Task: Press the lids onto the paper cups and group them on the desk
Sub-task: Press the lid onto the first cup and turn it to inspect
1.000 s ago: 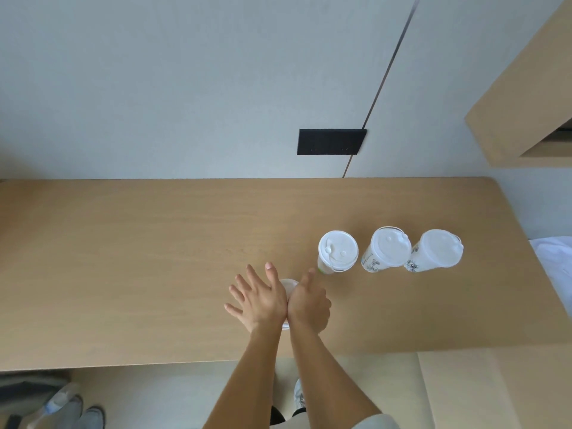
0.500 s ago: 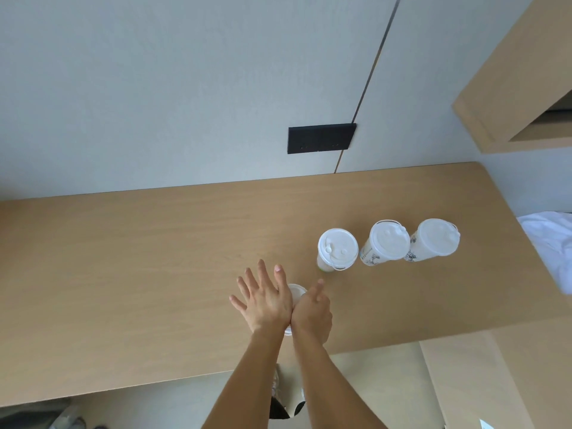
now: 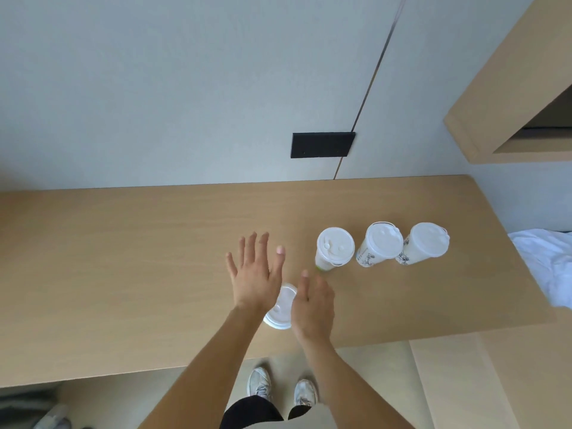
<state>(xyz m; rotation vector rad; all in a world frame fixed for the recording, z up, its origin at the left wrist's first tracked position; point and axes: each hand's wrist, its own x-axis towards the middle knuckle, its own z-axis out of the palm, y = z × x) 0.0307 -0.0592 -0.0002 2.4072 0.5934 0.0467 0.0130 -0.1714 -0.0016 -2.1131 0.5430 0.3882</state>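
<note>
a: how much room on the light wooden desk point(image 3: 123, 258)?

b: whole left half is bare. left hand point(image 3: 257, 274) flat, fingers spread, holding nothing; right hand point(image 3: 314, 306) loosely open beside the white-lidded paper cup point(image 3: 280, 308), lower centre. three lidded white paper cups point(image 3: 382, 244) lined up centre-right.

Bedroom or hotel room, wall-mounted desk point(image 3: 123, 258), white bedding point(image 3: 544, 261)

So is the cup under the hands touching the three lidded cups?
No, the cup under the hands stands apart from the three lidded cups, bare desk between.
</note>
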